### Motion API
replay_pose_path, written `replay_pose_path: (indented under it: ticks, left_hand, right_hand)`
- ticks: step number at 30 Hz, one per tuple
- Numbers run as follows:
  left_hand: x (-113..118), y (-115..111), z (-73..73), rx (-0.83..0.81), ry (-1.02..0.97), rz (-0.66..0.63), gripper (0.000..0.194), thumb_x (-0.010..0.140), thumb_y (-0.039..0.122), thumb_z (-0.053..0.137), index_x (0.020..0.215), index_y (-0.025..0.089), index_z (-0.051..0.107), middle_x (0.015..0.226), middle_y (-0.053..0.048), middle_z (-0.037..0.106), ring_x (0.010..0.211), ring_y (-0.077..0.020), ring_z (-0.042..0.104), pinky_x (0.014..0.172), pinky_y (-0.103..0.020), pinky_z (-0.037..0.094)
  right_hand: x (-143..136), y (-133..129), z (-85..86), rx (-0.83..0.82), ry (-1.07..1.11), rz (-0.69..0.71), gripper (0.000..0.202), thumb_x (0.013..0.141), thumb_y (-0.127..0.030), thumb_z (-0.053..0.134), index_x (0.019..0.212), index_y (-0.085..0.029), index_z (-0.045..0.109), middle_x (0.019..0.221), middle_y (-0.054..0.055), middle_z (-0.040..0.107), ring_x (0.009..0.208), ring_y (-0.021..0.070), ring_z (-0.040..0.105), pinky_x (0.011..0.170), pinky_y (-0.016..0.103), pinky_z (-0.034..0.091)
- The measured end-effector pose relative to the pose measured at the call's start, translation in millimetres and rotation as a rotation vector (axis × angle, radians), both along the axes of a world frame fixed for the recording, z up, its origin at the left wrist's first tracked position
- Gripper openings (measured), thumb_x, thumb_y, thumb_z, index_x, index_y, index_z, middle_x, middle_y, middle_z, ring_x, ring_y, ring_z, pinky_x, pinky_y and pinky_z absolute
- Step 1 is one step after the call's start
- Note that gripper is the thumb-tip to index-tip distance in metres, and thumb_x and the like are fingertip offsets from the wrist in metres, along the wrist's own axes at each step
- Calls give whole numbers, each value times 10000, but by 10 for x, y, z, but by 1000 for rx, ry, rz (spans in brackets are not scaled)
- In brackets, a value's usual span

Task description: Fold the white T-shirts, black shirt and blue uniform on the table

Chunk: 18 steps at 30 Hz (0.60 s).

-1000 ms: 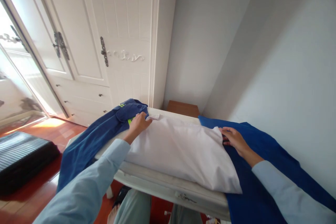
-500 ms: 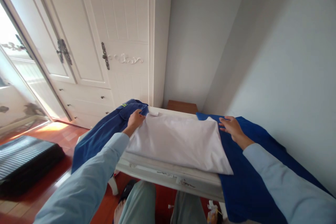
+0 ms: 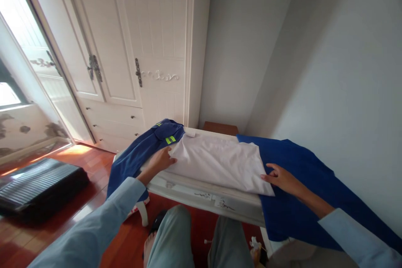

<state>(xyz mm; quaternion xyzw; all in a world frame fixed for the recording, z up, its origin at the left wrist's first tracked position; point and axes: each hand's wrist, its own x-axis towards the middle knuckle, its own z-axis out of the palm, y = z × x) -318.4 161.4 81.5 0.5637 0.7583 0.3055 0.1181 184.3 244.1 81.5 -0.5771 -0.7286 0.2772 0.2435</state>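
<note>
A white cloth garment point(image 3: 216, 161), folded into a wide rectangle with soft wrinkles, lies across the narrow white table. My left hand point(image 3: 160, 161) is at its left edge, thumb and fingers apart, fingertips on or close to the fabric. At the right edge, near the front corner, my right hand point(image 3: 282, 179) has its thumb and forefinger spread, with the lower fingertip touching the cloth. Blue fabric point(image 3: 301, 180) lies under and beside my right hand. Beyond my left hand is a dark blue garment point(image 3: 135, 161) with yellow-green reflective strips.
The white table point(image 3: 216, 205) has a worn front edge, with my knees below it. A white wardrobe point(image 3: 157, 29) stands behind on the left, and a grey wall point(image 3: 339, 71) rises on the right. A black ribbed case point(image 3: 44, 184) rests on the wooden floor. A brown box point(image 3: 220, 127) sits behind the table.
Both hands have moved nearer to me along the white garment's side edges, away from its far corners. Its surface is more wrinkled. The view has shifted slightly left.
</note>
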Motion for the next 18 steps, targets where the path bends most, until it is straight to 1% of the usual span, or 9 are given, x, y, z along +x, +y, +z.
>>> replay_pose_path:
  ticks: [2,3,5,7,9,11,14,16,18]
  left_hand:
    - [-4,5,0,55,-109,-9,437,693,207,696,1118,107,684,832,-78,731,879,-273,693,792,-326,480]
    - [-9,16,4,79,-147,-13,403,707,196,663,1100,112,685,809,-64,727,849,-252,692,778,-315,483]
    - [-28,28,17,129,-221,-20,383,743,222,612,1105,110,671,801,-54,724,803,-218,689,739,-293,490]
    - [-63,-1,22,177,-296,-28,404,767,291,600,1121,106,654,804,-51,722,762,-196,681,691,-278,496]
    - [-114,-76,9,220,-376,-67,455,764,384,625,1130,116,646,798,-42,710,706,-173,659,635,-265,490]
    - [-180,-168,-22,236,-474,-154,518,727,455,678,1128,129,644,787,-26,686,644,-146,623,576,-250,469]
    - [-294,-255,-72,192,-591,-260,594,664,468,754,1140,137,629,763,-1,646,565,-111,573,506,-229,425]
    - [-361,-254,-86,118,-623,-259,650,638,461,787,1176,143,606,760,9,638,541,-107,571,486,-225,421]
    - [-399,-210,-76,14,-640,-233,713,636,478,810,1224,150,574,778,4,651,531,-117,589,474,-231,432]
  right_hand:
    - [-24,-77,99,-47,65,55,835,684,-557,692,1359,-92,540,700,51,702,703,266,681,699,361,507]
    - [-42,-108,158,-45,96,71,847,677,-555,699,1366,-93,532,724,53,715,734,265,688,729,358,508]
    - [-70,-159,267,-8,143,75,854,661,-551,731,1363,-106,535,789,69,740,801,269,698,777,356,505]
    - [-64,-205,324,8,172,91,891,658,-561,757,1390,-116,514,818,71,743,813,262,694,772,344,505]
    - [-19,-253,311,-36,170,138,947,664,-572,775,1441,-127,467,807,55,727,760,232,674,711,316,500]
    - [50,-301,242,-136,134,173,1003,655,-571,790,1478,-131,421,757,25,686,664,189,621,603,278,466]
    - [146,-345,113,-268,98,150,1092,602,-568,809,1500,-126,371,693,-25,593,560,137,515,460,227,364]
    - [178,-345,62,-296,113,135,1126,587,-574,813,1513,-140,340,691,-43,550,535,118,475,423,209,328]
    - [169,-330,57,-304,134,147,1124,617,-601,797,1528,-161,307,718,-42,553,502,97,449,411,204,314]
